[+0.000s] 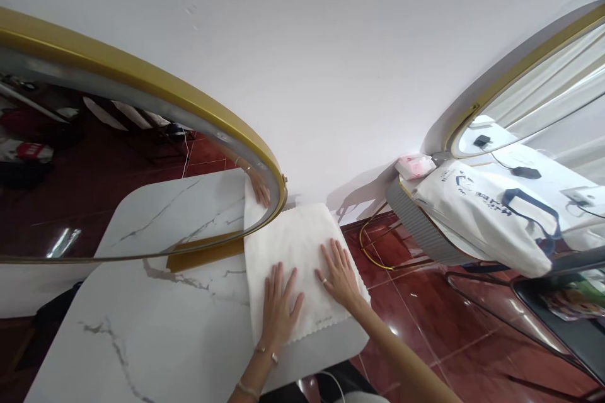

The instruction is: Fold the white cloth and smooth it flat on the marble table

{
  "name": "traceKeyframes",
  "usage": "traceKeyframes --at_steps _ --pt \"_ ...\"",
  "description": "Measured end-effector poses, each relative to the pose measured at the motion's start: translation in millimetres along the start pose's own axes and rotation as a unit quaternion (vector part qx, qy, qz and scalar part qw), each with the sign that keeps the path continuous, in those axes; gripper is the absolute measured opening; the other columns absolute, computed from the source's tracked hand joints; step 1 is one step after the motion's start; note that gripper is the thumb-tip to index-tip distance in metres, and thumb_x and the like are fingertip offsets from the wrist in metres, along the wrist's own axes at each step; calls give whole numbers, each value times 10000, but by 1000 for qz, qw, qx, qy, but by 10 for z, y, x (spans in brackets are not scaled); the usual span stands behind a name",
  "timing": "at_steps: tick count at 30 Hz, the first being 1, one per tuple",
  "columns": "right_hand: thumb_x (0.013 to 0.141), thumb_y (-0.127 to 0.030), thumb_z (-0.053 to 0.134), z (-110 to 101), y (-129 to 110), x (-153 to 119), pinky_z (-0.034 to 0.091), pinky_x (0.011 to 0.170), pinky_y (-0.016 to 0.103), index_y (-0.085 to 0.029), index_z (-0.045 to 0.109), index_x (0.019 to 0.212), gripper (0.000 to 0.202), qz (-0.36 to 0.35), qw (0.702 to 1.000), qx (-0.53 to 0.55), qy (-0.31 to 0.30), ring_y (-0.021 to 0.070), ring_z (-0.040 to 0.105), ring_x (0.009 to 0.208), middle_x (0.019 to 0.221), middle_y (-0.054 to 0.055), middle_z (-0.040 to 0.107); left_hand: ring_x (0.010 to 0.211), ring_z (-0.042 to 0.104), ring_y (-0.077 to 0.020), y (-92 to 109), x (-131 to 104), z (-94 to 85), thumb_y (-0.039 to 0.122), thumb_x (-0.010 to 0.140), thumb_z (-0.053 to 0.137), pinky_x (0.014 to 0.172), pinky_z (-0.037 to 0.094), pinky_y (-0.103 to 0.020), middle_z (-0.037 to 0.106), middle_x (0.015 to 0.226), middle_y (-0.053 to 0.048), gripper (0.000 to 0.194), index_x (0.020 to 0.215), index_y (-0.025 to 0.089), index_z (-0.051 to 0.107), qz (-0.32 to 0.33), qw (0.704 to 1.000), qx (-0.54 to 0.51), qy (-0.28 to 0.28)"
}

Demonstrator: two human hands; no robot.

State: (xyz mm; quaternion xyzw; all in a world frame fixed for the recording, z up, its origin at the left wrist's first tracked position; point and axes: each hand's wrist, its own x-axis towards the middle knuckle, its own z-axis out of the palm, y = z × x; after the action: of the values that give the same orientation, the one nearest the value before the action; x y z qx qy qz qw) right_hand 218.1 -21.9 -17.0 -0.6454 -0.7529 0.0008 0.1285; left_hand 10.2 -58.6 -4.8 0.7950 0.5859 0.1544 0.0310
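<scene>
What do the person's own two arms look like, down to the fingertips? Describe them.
Both forearms are bare, with no sleeve in view. The left arm wears a thin bracelet with a small pale charm, and a second, pale band farther up. The right arm shows only a small pale ring, apparently on the thumb.

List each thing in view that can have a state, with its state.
White cloth: spread flat on the marbled table.
Left hand: open, palm down on cloth.
Right hand: open, palm down on cloth.
Left mirror: mounted on wall, reflecting tabletop.
White tote bag: lying down, rumpled; open or closed, cannot tell.
Pink-and-white packet: resting beside bag.
</scene>
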Motion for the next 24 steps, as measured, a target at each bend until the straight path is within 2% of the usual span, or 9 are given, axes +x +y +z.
traceKeyframes --at_steps 2,5,8,10,12,14,20,22,24 --pt "954 -523 400 50 66 367 174 1163 466 -216 319 1502 634 12 1000 -12 -12 287 178 1463 1580 128 236 1458 227 -297 -37 310 77 381 938 466 1135 304 -527 240 1589 -90 575 1487 298 315 14 1000 0 9" --pt "959 -507 397 105 189 820 177 1159 447 -218 319 1503 621 38 999 -20 -28 277 179 1462 1583 119 233 1459 223 -303 -83 790 177 395 930 479 1148 274 -530 257 1583 -80 567 1474 304 345 19 1000 -2 19" --pt "971 -496 371 127 276 1012 220 1144 412 -191 294 1511 625 58 998 -11 -35 263 189 1458 1583 121 231 1459 223 -300 -106 1086 217 411 929 474 1153 265 -523 280 1575 -71 549 1459 306 376 24 1000 -12 11" --pt "974 -501 359 124 295 972 242 1137 398 -171 279 1515 638 69 997 -5 -33 259 191 1457 1583 127 230 1460 219 -301 -89 1116 209 417 930 468 1156 254 -524 282 1575 -74 542 1453 300 386 27 1000 -14 1" --pt "974 -508 362 99 291 798 257 1133 388 -162 279 1514 647 75 997 -2 -30 264 189 1458 1586 128 221 1462 211 -304 -28 1004 172 412 933 462 1158 245 -526 269 1579 -84 539 1453 292 388 32 999 -15 -6" --pt "975 -509 360 53 271 508 268 1131 383 -166 273 1516 647 72 997 -1 -22 267 181 1461 1590 122 209 1463 206 -305 73 768 111 405 934 464 1154 251 -527 253 1584 -89 546 1460 290 375 40 999 -15 -7" --pt "969 -500 377 -64 104 -568 254 1138 447 -231 45 1555 725 46 998 -15 38 291 121 1476 1613 87 112 1460 220 -300 328 -276 -37 366 909 512 1139 294 -511 240 1589 -75 627 1495 313 295 73 997 6 -7" --pt "962 -489 397 -72 32 -778 239 1140 471 -247 13 1554 746 46 998 -21 47 304 123 1474 1614 86 98 1456 233 -300 344 -519 -34 362 900 522 1134 303 -508 257 1583 -75 643 1497 325 287 69 997 15 -10" --pt "960 -474 400 -69 -21 -847 223 1144 487 -257 9 1553 742 48 997 -25 48 307 123 1474 1614 85 97 1450 246 -301 328 -601 -17 369 898 524 1129 309 -509 272 1578 -74 638 1493 333 295 65 998 11 -12"
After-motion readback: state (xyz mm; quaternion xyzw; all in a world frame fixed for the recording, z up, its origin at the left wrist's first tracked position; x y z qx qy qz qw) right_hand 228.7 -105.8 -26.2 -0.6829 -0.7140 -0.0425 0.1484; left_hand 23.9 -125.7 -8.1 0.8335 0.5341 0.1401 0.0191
